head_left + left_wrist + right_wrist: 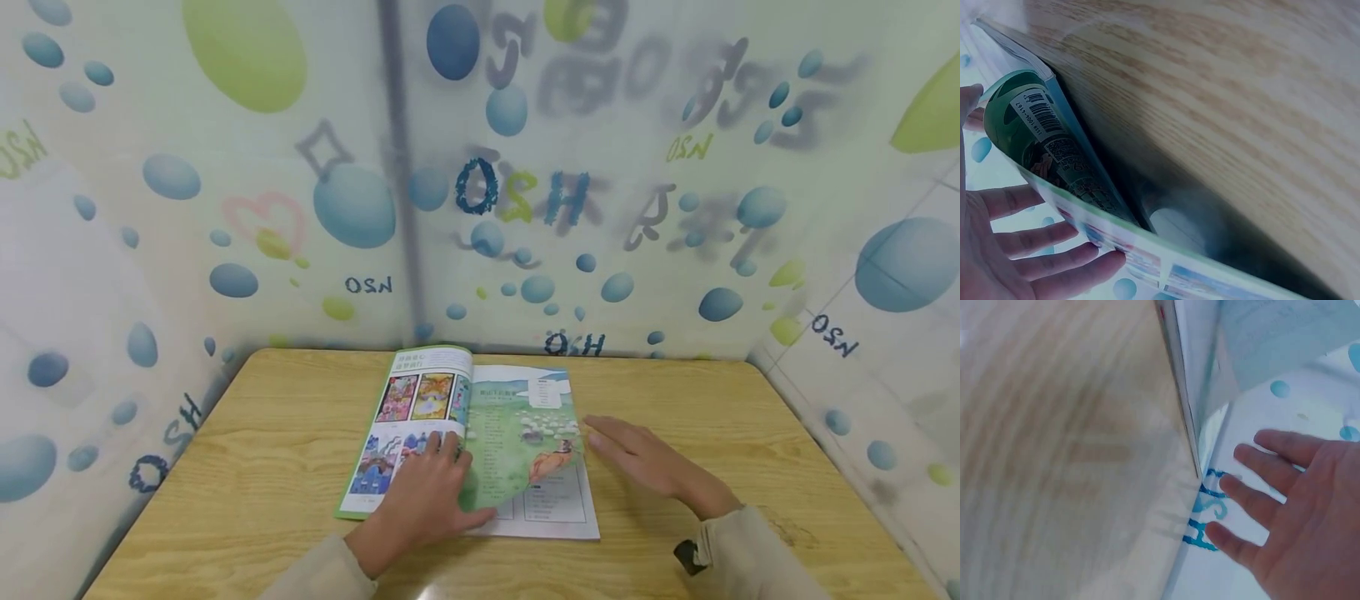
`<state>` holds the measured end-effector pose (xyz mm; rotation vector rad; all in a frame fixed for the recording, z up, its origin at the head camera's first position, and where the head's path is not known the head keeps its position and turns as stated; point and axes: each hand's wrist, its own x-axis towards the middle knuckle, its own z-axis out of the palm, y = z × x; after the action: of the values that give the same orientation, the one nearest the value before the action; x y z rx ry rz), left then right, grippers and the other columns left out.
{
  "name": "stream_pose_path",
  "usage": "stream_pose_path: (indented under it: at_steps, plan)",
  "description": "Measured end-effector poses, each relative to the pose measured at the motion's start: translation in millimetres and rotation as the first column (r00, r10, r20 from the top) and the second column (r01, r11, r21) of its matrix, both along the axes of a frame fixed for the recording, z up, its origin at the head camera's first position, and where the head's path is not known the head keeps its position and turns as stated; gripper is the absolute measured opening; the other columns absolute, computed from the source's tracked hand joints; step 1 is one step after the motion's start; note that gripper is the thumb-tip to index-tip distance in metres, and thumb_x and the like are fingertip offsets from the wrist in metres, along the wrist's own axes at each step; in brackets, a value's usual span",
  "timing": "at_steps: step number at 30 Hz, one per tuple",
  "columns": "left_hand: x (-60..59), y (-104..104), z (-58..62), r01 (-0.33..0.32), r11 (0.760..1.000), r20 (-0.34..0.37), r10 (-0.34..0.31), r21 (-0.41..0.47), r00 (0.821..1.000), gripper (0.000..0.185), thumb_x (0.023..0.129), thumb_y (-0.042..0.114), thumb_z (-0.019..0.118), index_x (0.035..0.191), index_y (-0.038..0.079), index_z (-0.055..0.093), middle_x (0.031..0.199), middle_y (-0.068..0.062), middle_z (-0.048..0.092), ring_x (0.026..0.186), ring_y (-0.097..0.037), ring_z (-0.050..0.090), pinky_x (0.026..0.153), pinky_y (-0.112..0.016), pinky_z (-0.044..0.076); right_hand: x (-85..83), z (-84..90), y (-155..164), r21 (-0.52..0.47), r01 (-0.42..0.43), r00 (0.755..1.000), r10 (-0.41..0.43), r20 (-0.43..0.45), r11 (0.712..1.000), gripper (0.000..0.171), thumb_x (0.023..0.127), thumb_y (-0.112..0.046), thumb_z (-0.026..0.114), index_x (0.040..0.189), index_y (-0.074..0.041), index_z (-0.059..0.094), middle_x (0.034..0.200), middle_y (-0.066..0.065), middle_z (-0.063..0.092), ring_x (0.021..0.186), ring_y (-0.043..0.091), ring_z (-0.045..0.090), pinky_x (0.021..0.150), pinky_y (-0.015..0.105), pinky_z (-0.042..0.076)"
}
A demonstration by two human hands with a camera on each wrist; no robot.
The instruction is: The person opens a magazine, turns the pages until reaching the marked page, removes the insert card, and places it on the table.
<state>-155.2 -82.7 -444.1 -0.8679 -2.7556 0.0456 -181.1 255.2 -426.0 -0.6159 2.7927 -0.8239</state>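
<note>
An open picture book (480,417) lies in the middle of the wooden table (262,467). My left hand (431,492) rests flat on its lower left page with straight fingers, beside a green illustrated page (517,442) that curls up from the spread. In the left wrist view the fingers (1041,262) touch the edge of a bowed leaf, and the book's green cover with a barcode (1038,119) shows behind it. My right hand (641,458) is flat with spread fingers, just right of the book's right edge. The right wrist view shows those fingers (1272,494) apart from the book's edge (1179,406).
Patterned walls (525,208) with blue and green bubbles close in the table at the back and on both sides. Bare wood (750,433) lies right of the book, and more on its left.
</note>
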Motion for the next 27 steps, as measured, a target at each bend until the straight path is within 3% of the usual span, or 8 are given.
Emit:
stream_pose_path:
  at_steps: [3, 7, 14, 19, 24, 27]
  plan:
    - [-0.6, -2, 0.2, 0.001, 1.0, -0.006, -0.001, 0.018, 1.0, 0.078, 0.079, 0.078, 0.058, 0.104, 0.004, 0.069, 0.109, -0.015, 0.058, 0.092, -0.032, 0.059, 0.05, -0.037, 0.053, -1.9, 3.2, 4, 0.052, 0.041, 0.999, -0.041, 0.002, 0.998, 0.06, 0.107, -0.044, 0.037, 0.147, 0.0, 0.045, 0.15, 0.024, 0.043, 0.139, 0.048, 0.035, 0.11, 0.065, 0.028]
    - [-2.4, -4, -0.3, 0.003, 0.999, -0.025, -0.002, 0.042, 1.0, 0.073, 0.08, 0.074, 0.06, 0.106, 0.006, 0.067, 0.108, -0.013, 0.058, 0.091, -0.03, 0.058, 0.05, -0.038, 0.052, -2.2, 0.3, 6, 0.138, 0.036, 0.999, -0.038, 0.011, 0.99, 0.066, 0.102, -0.049, 0.049, 0.144, 0.002, 0.047, 0.148, 0.025, 0.045, 0.138, 0.048, 0.037, 0.109, 0.065, 0.029]
    - [-5.2, -6, 2.2, 0.022, 0.998, -0.062, -0.019, 0.06, 0.998, 0.071, 0.083, 0.066, 0.061, 0.122, 0.007, 0.062, 0.11, -0.014, 0.059, 0.088, -0.028, 0.06, 0.049, -0.037, 0.053, 3.3, -14.1, -5, 0.221, -0.074, 0.996, 0.081, -0.022, 0.972, 0.094, 0.082, -0.066, 0.066, 0.148, -0.002, 0.045, 0.154, 0.017, 0.04, 0.141, 0.042, 0.035, 0.108, 0.066, 0.029]
    - [-6.1, -8, 4.5, 0.028, 0.997, -0.078, -0.022, 0.075, 0.997, 0.075, 0.084, 0.061, 0.063, 0.134, 0.005, 0.057, 0.116, -0.018, 0.062, 0.092, -0.032, 0.065, 0.049, -0.038, 0.054, 8.5, -23.0, -9, 0.222, -0.184, 0.982, 0.19, -0.008, 0.958, 0.095, 0.078, -0.071, 0.067, 0.149, -0.011, 0.046, 0.159, 0.011, 0.034, 0.146, 0.042, 0.026, 0.109, 0.068, 0.025]
    - [-6.7, -9, 4.9, 0.022, 0.996, -0.096, -0.013, 0.087, 0.995, 0.081, 0.085, 0.059, 0.062, 0.146, 0.008, 0.046, 0.132, -0.022, 0.058, 0.103, -0.036, 0.065, 0.056, -0.045, 0.057, 10.5, -25.5, -9, 0.193, -0.226, 0.973, 0.229, 0.007, 0.955, 0.098, 0.071, -0.073, 0.07, 0.147, -0.013, 0.05, 0.157, 0.01, 0.038, 0.146, 0.042, 0.025, 0.109, 0.068, 0.023]
    - [-7.7, -9, 4.7, 0.045, 0.994, -0.146, -0.031, 0.095, 0.989, 0.086, 0.084, 0.058, 0.064, 0.152, 0.011, 0.038, 0.143, -0.022, 0.05, 0.115, -0.037, 0.06, 0.071, -0.05, 0.057, 10.7, -25.0, -9, 0.19, -0.229, 0.973, 0.231, 0.014, 0.955, 0.101, 0.069, -0.073, 0.071, 0.147, -0.013, 0.05, 0.157, 0.011, 0.038, 0.146, 0.042, 0.025, 0.108, 0.068, 0.023]
